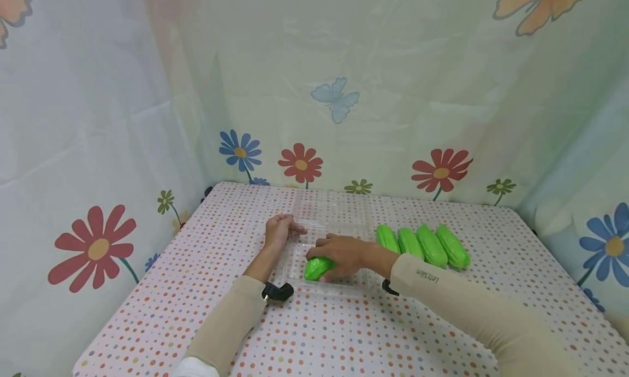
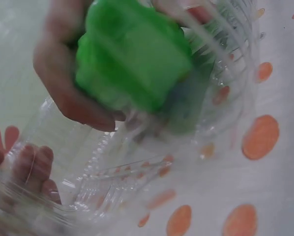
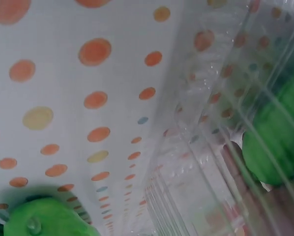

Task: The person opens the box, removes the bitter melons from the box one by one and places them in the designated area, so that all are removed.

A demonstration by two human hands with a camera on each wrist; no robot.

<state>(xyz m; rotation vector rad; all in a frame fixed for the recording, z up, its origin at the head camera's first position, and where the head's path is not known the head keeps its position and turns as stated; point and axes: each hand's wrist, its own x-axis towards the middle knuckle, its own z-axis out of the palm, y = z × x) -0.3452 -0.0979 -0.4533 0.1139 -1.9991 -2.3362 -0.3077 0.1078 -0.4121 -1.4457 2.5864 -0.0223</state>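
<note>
A clear plastic clamshell container [image 1: 339,290] lies with its lid [image 1: 331,205] folded back on the table. Inside its tray my right hand [image 1: 341,255] grips a glossy green, cucumber-shaped piece [image 1: 318,268], fingers and thumb around its sides. That green piece [image 2: 132,54] sits tilted above the tray floor in the left wrist view. At the container's left side, near the fold, my left hand [image 1: 280,229] rests with loosely bent fingers; its fingertips [image 2: 39,164] show through the clear plastic. Whether they press on the wall is hard to tell.
Several similar green pieces [image 1: 432,246] lie in a row on the dotted table [image 1: 393,333], right of the container and beside my right forearm. One green piece [image 3: 46,219] shows low in the right wrist view. A flower-printed curtain [image 1: 383,136] stands behind the table.
</note>
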